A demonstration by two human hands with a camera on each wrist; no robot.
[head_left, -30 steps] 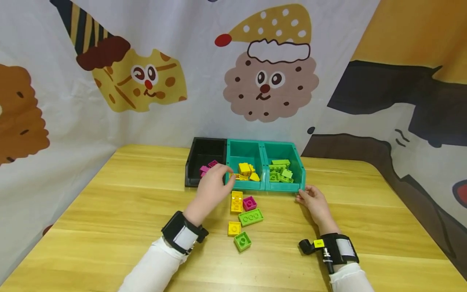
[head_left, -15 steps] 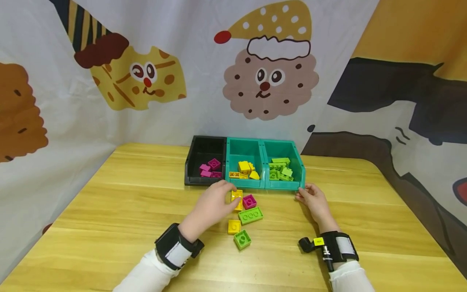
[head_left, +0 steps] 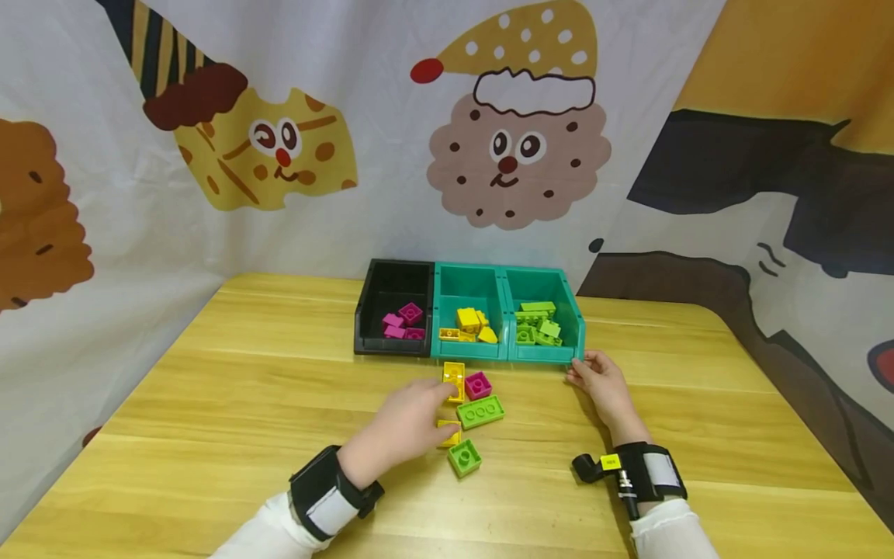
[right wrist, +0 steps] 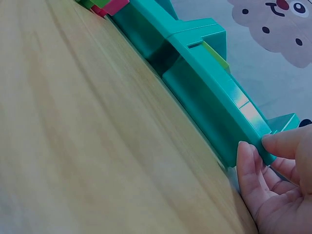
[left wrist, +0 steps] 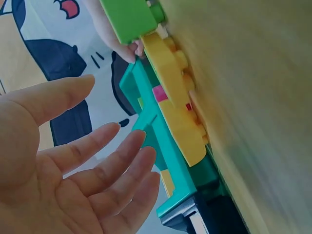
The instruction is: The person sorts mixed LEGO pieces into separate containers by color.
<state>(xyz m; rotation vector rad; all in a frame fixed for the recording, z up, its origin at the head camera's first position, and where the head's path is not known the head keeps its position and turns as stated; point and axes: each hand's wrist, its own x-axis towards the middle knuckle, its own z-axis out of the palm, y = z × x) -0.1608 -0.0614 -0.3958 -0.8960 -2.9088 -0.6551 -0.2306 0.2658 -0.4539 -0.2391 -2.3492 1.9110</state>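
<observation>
My left hand (head_left: 400,421) hovers over the table, fingers loosely spread and holding nothing. Its fingertips overlap a long yellow toy brick (head_left: 454,373), and its thumb a small yellow brick (head_left: 452,439). Beside these lie a magenta brick (head_left: 478,385), a long green brick (head_left: 480,412) and a square green brick (head_left: 464,458). In the left wrist view the palm (left wrist: 73,195) faces the camera with the bricks beyond the fingertips. My right hand (head_left: 606,388) pinches the front right corner of the right teal bin (right wrist: 214,112) between thumb and fingers.
Left of that bin stand a middle teal bin (head_left: 469,351) holding yellow bricks and a black bin (head_left: 393,346) holding magenta bricks. Green bricks (head_left: 536,318) lie in the right bin. A printed curtain (head_left: 391,155) hangs behind the wooden table (head_left: 230,388).
My left hand has drawn back from the middle bin toward me, down to the yellow bricks on the table, its fingers spreading. The right hand has stayed at the bin corner.
</observation>
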